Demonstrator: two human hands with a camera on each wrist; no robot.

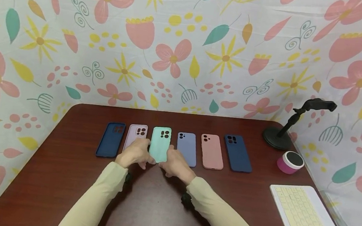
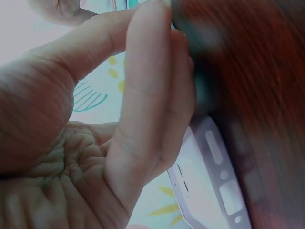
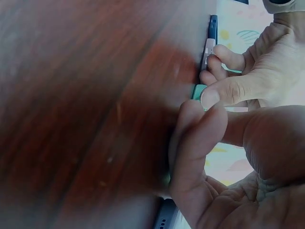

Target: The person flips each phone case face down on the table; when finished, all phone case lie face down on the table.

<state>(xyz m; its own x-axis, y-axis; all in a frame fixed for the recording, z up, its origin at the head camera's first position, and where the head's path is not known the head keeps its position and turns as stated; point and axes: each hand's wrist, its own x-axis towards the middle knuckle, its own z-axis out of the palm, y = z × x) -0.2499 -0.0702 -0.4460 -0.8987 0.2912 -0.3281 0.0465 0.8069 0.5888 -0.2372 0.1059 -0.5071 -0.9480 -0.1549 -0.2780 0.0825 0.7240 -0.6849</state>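
A mint green phone case (image 1: 160, 144) lies on the table in the head view, camera cutouts at its far end. My left hand (image 1: 137, 152) grips its near left corner, overlapping the lilac phone case (image 1: 137, 131) beside it. At the near right edge, my right hand (image 1: 176, 163) holds the same mint case, close to the periwinkle phone case (image 1: 188, 147). In the left wrist view, thumb and fingers (image 2: 150, 71) come together at the case, which is mostly hidden. A sliver of mint case (image 3: 198, 90) shows by the left thumb in the right wrist view.
A dark blue phone case (image 1: 110, 140) lies at the row's left end; a pink phone case (image 1: 212, 152) and a navy phone case (image 1: 238, 153) lie to the right. Farther right are a black stand (image 1: 278, 137), a pink-and-white jar (image 1: 290, 162) and a white keyboard (image 1: 309, 221).
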